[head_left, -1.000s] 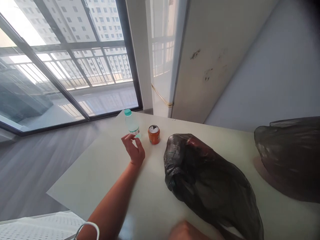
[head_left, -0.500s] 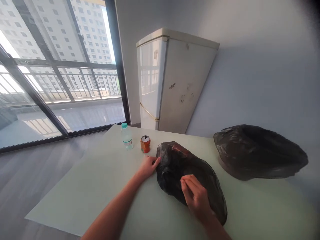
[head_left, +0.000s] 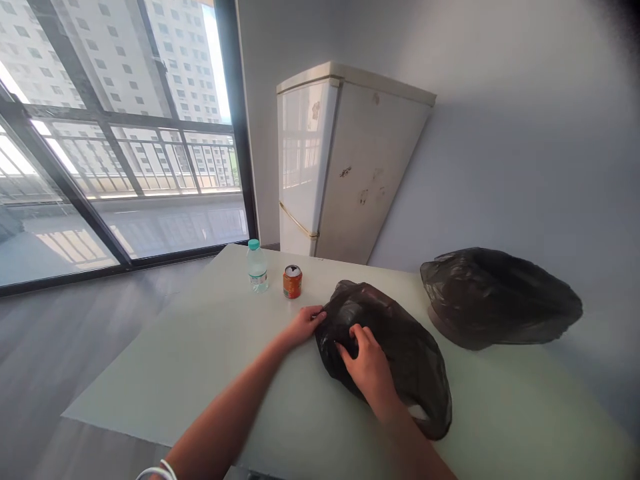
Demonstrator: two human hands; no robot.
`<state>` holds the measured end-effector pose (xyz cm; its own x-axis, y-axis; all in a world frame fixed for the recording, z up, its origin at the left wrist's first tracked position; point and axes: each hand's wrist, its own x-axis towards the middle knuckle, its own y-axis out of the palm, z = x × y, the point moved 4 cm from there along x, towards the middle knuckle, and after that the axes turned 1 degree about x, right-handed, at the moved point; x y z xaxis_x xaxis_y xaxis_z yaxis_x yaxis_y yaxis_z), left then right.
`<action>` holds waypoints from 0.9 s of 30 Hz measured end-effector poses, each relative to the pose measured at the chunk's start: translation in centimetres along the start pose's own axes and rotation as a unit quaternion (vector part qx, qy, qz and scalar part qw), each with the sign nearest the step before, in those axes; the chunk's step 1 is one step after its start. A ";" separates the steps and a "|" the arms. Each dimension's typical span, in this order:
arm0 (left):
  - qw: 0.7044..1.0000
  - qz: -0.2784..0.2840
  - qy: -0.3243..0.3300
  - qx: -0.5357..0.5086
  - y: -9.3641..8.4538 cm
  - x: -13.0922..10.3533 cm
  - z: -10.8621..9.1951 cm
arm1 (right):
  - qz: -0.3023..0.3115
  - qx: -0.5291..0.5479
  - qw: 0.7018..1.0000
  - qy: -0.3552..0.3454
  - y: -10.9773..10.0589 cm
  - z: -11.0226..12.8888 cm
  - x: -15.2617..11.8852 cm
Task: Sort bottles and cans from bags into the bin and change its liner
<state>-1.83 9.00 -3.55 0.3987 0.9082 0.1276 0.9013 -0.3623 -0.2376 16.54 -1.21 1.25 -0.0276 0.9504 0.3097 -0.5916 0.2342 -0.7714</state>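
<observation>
A: Status, left to right?
B: Capped bottle [head_left: 257, 270] upright near the counter's [head_left: 175, 373] far-left corner. Orange can [head_left: 293, 282] upright just right of it, near the far edge, top looks opened. No hand on either.
A: Hands?
B: Left hand [head_left: 303, 325]: grip closed on the left end of the near black bag [head_left: 400, 340], thumb over plastic. Right hand [head_left: 367, 367]: over the same bag, fingers curled, thumb and fingertips apart. Can't tell if they pinch plastic.
A: Bag position?
B: Lying mid-counter, slanting toward the near edge. Far black bag [head_left: 500, 300] sits right of it, by the far edge, no hand on it.
A: Progress?
B: My read: early. Done: near bag in hand. Left: bag mouth not visibly open; bottle and can both outside it.
</observation>
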 end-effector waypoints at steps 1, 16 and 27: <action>0.999 0.000 -0.008 -0.036 0.1 0.1 0.1 | -0.010 -0.007 1.000 -0.003 0.1 -0.1 0.2; 0.948 -0.065 -0.144 -0.277 0.4 0.1 1.5 | -0.108 -0.085 0.990 0.009 0.5 -1.2 -3.0; 0.940 -0.059 -0.147 -0.303 0.8 0.7 1.1 | -0.152 -0.075 0.983 -0.065 -2.8 -1.6 -5.0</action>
<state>-1.07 9.57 -4.75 0.3068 0.9359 -0.1732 0.9025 -0.2283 0.3653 19.67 -6.29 0.96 0.0232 0.8002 0.5993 -0.4638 0.5397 -0.7026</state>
